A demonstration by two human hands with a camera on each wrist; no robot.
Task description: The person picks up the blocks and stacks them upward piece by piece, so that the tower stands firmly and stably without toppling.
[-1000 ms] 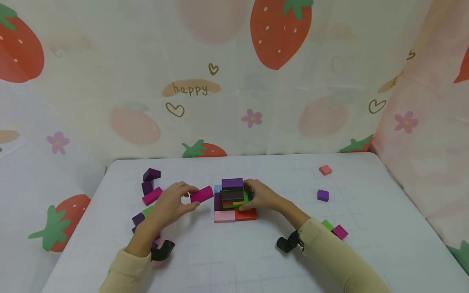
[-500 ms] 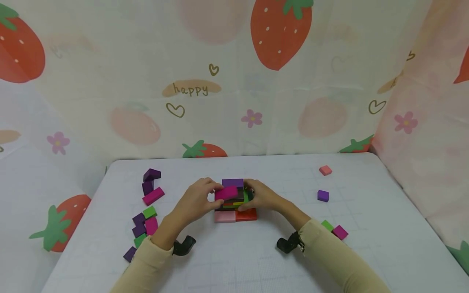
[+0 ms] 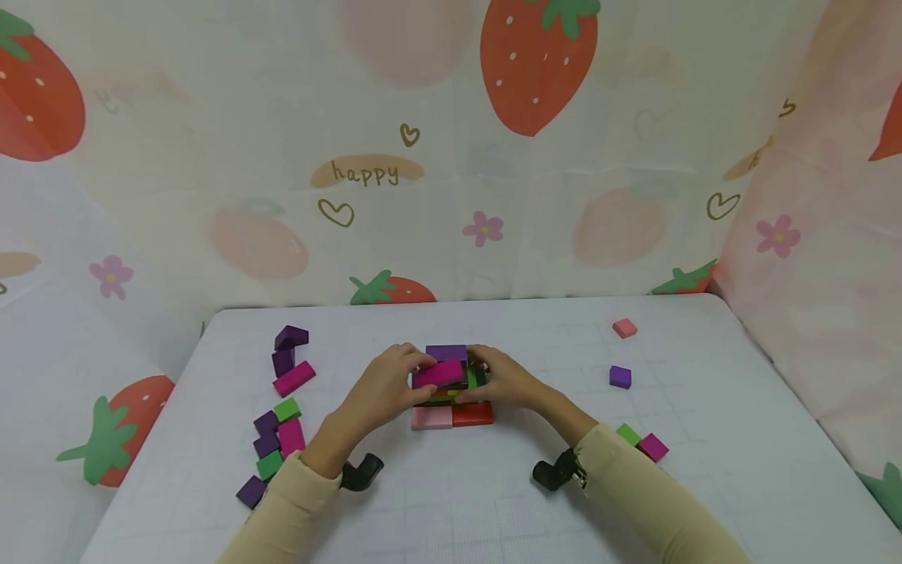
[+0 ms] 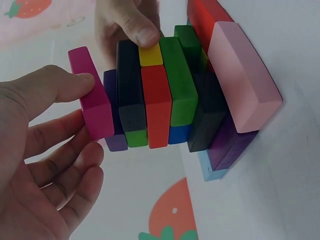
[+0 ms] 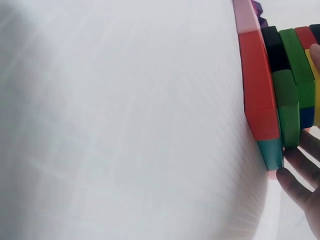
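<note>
My left hand (image 3: 384,384) pinches a magenta block (image 3: 438,374) between thumb and fingers, close over the top of a layered stack of coloured blocks. In the left wrist view the magenta block (image 4: 92,95) lies right beside the purple and black top blocks (image 4: 131,85). Red, green and yellow blocks make up the layers below, down to a pink block (image 4: 242,75) and a red block (image 3: 473,413) at the base. My right hand (image 3: 509,377) rests against the stack's right side, its thumb touching a yellow block (image 4: 150,54) and its fingers around the back.
Loose purple, magenta and green blocks (image 3: 289,435) lie left on the white table (image 3: 465,509), with dark purple ones (image 3: 291,337) farther back. To the right are a salmon block (image 3: 624,328), a purple block (image 3: 620,377) and a green and magenta group (image 3: 652,447).
My left hand has carried the magenta block rightward from beside the stack to over its top, then slightly lower. My right hand has stayed at the stack's side.
</note>
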